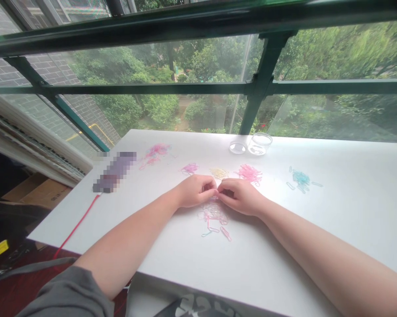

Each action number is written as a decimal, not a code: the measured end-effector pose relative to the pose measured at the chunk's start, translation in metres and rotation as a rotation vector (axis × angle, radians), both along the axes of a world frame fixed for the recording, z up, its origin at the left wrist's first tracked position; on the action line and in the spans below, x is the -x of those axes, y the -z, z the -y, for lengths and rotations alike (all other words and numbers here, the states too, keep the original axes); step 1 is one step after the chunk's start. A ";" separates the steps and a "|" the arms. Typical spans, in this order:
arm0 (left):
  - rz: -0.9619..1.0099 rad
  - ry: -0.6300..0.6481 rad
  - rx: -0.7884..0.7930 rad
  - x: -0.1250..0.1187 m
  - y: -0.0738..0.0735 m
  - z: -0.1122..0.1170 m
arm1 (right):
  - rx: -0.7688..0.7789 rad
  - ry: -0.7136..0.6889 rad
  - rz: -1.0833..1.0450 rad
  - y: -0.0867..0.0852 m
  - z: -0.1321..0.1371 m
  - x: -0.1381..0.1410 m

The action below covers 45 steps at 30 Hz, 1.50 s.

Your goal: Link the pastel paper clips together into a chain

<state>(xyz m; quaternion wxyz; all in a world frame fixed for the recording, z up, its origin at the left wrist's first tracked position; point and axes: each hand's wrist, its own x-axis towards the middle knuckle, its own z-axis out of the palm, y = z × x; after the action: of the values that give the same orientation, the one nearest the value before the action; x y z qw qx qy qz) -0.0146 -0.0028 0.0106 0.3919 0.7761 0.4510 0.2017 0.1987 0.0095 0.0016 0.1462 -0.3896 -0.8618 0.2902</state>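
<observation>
My left hand [198,190] and my right hand [239,195] meet over the middle of the table, thumbs and forefingers pinched together. A paper clip appears to be between their fingertips, mostly hidden by the fingers. Just below them lies a tangle of pale pink and clear paper clips [214,213], with a loose pink paper clip [225,234] in front. Beyond the hands are small piles of purple paper clips [189,168], yellow paper clips [219,173] and pink paper clips [249,173]. Teal paper clips [300,178] are heaped to the right.
A mixed pink and purple pile [157,151] lies at the back left of the white table [350,220]. A clear round jar [260,144] and its lid [237,148] stand at the back. A blurred dark device [115,172] with a red cable [77,224] is at left.
</observation>
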 end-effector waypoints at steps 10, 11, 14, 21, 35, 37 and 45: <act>-0.011 -0.001 0.006 -0.001 0.003 -0.001 | 0.016 0.015 -0.014 -0.001 0.000 0.000; -0.014 0.003 0.009 -0.001 0.003 -0.001 | 0.020 0.016 -0.016 -0.001 0.000 0.000; -0.020 0.017 0.017 -0.001 0.002 -0.001 | 0.027 0.020 -0.021 -0.001 0.000 0.000; -0.028 0.012 0.020 -0.002 0.002 -0.001 | 0.039 0.027 -0.025 -0.003 0.000 0.001; -0.065 -0.006 0.032 -0.003 0.002 0.000 | 0.095 0.074 -0.111 0.001 -0.002 -0.002; -0.071 -0.003 0.037 -0.003 0.001 0.000 | 0.098 0.081 -0.127 0.002 -0.002 -0.003; -0.093 0.013 0.032 -0.003 -0.001 0.001 | 0.106 0.073 -0.143 0.003 -0.002 -0.004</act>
<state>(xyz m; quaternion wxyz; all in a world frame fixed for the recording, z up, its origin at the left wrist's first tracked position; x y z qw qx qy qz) -0.0113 -0.0041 0.0120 0.3841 0.7813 0.4668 0.1558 0.2027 0.0114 -0.0010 0.1971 -0.4061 -0.8179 0.3568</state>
